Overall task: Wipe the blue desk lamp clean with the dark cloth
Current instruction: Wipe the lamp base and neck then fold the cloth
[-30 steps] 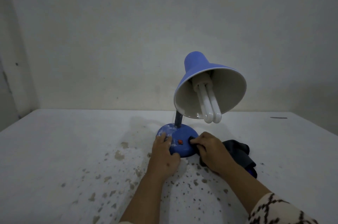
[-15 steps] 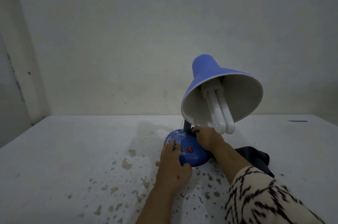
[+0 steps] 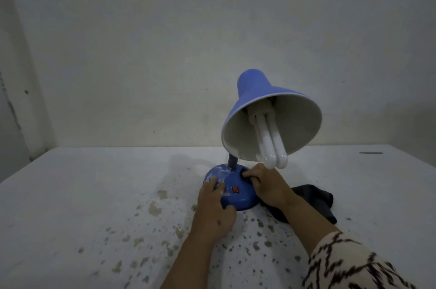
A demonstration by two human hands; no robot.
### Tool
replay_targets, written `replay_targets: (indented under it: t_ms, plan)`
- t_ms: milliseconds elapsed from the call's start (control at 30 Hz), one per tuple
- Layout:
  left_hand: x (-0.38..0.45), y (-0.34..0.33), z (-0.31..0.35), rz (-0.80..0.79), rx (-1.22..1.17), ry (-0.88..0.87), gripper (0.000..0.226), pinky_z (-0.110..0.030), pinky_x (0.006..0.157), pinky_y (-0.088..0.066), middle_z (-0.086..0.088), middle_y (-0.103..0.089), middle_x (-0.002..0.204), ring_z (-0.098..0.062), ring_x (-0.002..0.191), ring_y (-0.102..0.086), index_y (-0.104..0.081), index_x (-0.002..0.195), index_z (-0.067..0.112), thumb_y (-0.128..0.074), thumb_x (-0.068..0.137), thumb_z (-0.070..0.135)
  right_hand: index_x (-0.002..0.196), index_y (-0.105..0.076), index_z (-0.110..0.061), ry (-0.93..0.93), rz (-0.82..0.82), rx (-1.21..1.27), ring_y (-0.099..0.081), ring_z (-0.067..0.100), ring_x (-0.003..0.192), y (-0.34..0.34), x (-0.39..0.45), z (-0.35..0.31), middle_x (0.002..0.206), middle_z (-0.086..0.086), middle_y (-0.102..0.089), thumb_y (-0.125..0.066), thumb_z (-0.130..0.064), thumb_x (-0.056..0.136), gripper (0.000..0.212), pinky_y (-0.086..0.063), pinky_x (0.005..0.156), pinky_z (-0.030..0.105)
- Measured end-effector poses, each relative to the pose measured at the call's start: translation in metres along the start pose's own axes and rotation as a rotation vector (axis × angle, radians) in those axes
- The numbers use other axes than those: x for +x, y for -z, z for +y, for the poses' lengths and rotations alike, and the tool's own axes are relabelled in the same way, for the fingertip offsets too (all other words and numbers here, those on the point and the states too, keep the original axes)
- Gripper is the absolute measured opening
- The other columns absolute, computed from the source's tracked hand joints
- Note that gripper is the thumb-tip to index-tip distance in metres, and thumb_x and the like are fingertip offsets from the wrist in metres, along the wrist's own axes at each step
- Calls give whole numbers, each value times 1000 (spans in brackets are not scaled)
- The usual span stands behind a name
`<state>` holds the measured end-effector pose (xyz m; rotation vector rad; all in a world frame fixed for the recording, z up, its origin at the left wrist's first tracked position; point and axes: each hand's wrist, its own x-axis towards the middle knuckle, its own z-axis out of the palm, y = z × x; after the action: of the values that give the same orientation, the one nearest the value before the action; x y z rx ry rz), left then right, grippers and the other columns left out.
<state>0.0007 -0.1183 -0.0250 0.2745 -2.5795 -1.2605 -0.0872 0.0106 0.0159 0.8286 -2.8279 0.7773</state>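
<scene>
One blue metal desk lamp (image 3: 259,128) stands upright on the white, brown-speckled bench (image 3: 94,194), right of centre and close to the pale rear wall (image 3: 165,41). Its round domed base (image 3: 232,188) carries one red rocker switch (image 3: 235,190) and whitish smears on the left side. A short dark neck (image 3: 231,162) rises to the cone shade (image 3: 254,90), which tilts toward the camera and exposes one white twin-tube bulb (image 3: 271,145).

Left hand (image 3: 215,208): flat on the left front of the base, fingers spread over the smeared patch, not gripping.

Right hand (image 3: 269,186): fingers curled and pressed on the right top of the base, closed on one dark cloth (image 3: 313,201). The cloth trails out from under the hand onto the bench just right of the base. A patterned cream and black sleeve (image 3: 354,262) covers the right forearm.

Open bench extends widely to the left and behind to the right. The bench's left edge runs diagonally toward a side wall (image 3: 14,100). One small dark mark (image 3: 371,153) lies far right.
</scene>
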Motion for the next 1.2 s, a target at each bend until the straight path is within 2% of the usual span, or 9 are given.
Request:
replay_targets:
  t_ms: [67, 333, 500, 633, 767, 933, 1000, 1033, 1200]
  plan:
    - [-2, 0, 1, -4, 18, -4, 65, -25, 118, -5, 3, -5, 159, -14, 147, -2, -20, 148, 14, -48, 90, 14, 116, -62, -6, 22, 3, -25, -58, 23, 104, 3, -13, -5, 118, 16, -61, -40, -6, 95, 31, -34, 74, 3]
    - [-6, 3, 2, -11, 29, -19, 65, -25, 118, -5, 0, -8, 159, -15, 147, -4, -20, 148, 15, -49, 89, 13, 121, -59, -11, 84, -41, -78, -51, 26, 111, 5, -43, -15, 123, 13, -56, -43, -6, 93, 33, -37, 97, 25]
    - [-13, 4, 4, 14, -45, -53, 65, -30, 118, -13, -5, -18, 156, -20, 145, -15, -25, 146, 13, -51, 87, 10, 117, -63, -11, 96, -53, 31, -55, 21, 109, 6, -50, -20, 121, 10, -59, -46, -8, 93, 29, -37, 92, 16]
    - [-21, 4, 7, 163, -135, -94, 55, -26, 94, -42, -1, -48, 112, -20, 107, -47, -47, 126, 12, -51, 72, 22, 116, -64, -13, 85, -92, 242, -57, 13, 108, 1, -57, -35, 120, 3, -63, -49, -8, 92, 28, -38, 85, 3]
    - [-31, 7, 12, 199, -310, -25, 24, -15, 63, -46, 3, -51, 75, -16, 71, -54, -47, 110, 17, -57, 88, 13, 117, -61, -9, -111, 101, 659, -53, 4, 102, -5, -59, -51, 113, -3, -61, -50, -5, 91, 29, -40, 72, -3]
    - [-35, 5, 23, 113, -370, 39, 37, -20, 76, -50, 2, -57, 102, -16, 96, -58, -44, 120, 21, -60, 88, 23, 101, -65, -5, -244, 128, 815, -58, 10, 84, -1, -59, -57, 93, 1, -63, -51, -13, 91, 19, -50, 72, 17]
    - [-34, 6, 24, 121, -342, 60, 40, -20, 78, -46, -1, -55, 110, -15, 97, -54, -46, 125, 15, -60, 88, 18, 93, -62, 6, -270, 135, 694, -57, 27, 79, 4, -59, -53, 86, 17, -62, -48, -13, 91, 24, -49, 82, 43]
    - [-33, 6, 24, 124, -329, 68, 40, -22, 79, -45, -3, -56, 113, -14, 97, -52, -46, 126, 12, -59, 88, 16, 94, -61, 8, -258, 154, 562, -58, 34, 84, 8, -59, -49, 91, 22, -63, -46, -12, 90, 26, -48, 86, 46]
    - [-29, 12, 22, 116, -332, 110, 39, -31, 87, -50, -10, -57, 124, -22, 102, -56, -48, 127, 9, -56, 89, 12, 115, -59, -24, -155, -15, -262, -53, 23, 112, 25, -67, -19, 117, 1, -63, -44, -31, 87, 33, -39, 97, 38]
